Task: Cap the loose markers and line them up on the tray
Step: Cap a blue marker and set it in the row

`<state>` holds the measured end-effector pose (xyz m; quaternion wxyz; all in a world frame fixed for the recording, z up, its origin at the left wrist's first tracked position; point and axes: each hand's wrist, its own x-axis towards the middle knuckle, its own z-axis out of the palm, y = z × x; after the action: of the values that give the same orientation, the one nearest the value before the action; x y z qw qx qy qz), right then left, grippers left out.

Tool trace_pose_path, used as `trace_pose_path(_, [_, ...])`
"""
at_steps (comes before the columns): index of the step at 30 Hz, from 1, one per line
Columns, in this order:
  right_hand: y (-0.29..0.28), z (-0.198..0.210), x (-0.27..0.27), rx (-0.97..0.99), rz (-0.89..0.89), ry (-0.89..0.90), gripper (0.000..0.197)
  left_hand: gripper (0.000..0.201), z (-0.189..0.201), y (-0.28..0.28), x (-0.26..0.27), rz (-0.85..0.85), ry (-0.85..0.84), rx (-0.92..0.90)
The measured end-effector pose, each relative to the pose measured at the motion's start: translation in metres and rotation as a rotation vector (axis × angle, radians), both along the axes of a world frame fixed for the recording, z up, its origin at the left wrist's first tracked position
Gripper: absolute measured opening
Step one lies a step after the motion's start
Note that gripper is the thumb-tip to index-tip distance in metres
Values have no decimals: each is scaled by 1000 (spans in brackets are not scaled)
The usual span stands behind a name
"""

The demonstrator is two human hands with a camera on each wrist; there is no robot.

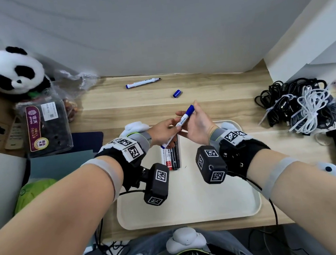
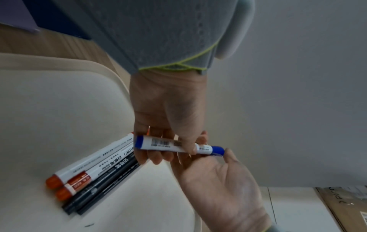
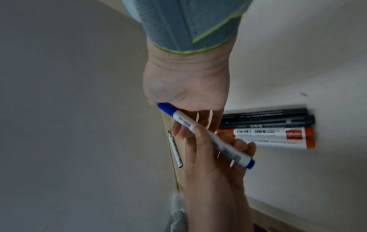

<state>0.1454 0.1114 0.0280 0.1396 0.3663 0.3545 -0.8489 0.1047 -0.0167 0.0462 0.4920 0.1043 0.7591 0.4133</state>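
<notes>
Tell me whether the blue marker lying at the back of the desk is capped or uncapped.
Uncapped. The blue marker lies with its dark tip bare, and a loose blue cap sits apart from it on the desk.

Counter (image 1: 213, 109): pale matt wood grain; tray (image 1: 193, 208): smooth cream plastic; blue marker (image 1: 180, 123): glossy white plastic barrel; panda toy (image 1: 13, 70): fluffy plush.

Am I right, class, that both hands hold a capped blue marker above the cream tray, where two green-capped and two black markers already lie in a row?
Not quite: the head view shows those two markers capped red-orange, not green. The rest holds: both hands hold the capped blue marker above the cream tray.
</notes>
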Motion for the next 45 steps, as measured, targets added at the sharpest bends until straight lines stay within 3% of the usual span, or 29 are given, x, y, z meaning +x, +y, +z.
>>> trace_pose_path(3, [-7, 6, -7, -116, -132, -13, 65, 26, -1, 6, 2, -38, 49, -9])
trace_pose_path(8, [-12, 19, -19, -259, -345, -8, 54, 38, 5, 15, -3, -36, 317, -23])
trace_pose_path(12, [-11, 26, -28, -263, -421, -21, 44, 40, 17, 12, -6, -31, 294, 25])
trace_pose_path(15, [-11, 25, -28, -244, -451, -46, 38, 32, 18, 8, -9, -49, 188, 22])
trace_pose_path(18, [-8, 26, -25, -181, -374, -41, 39, 32, 12, 7, -11, -17, 34, 20])
trace_pose_path(21, [0, 33, -26, 79, -177, -102, 41, 32, 11, 6, -12, 19, -15, 38])
trace_pose_path(25, [13, 25, -20, 740, 226, -225, 40, 36, 12, -2, -17, -161, 218, -34])
trace_pose_path(27, [15, 15, -13, 865, 375, -235, 38, 38, 14, -4, -16, -245, 327, -74])
trace_pose_path(29, [13, 8, -5, 850, 402, -209, 35, 42, 13, -4, -15, -291, 307, -104])
trace_pose_path(33, [5, 10, -1, 911, 381, -163, 30, 42, 18, -6, -16, -253, -29, -102])
trace_pose_path(35, [1, 11, -6, 916, 306, -159, 31, 42, 23, -9, -19, -246, -114, -71])
trace_pose_path(39, [1, 19, -11, 753, 98, -80, 39, 41, 30, -5, -20, -154, -68, -16])
trace_pose_path(42, [-9, 19, -12, 638, 150, -13, 37, 38, 25, 8, -17, 40, -65, 47])
trace_pose_path(45, [-13, 7, -9, 653, 203, 1, 22, 29, 18, 10, -13, 88, -137, 11])
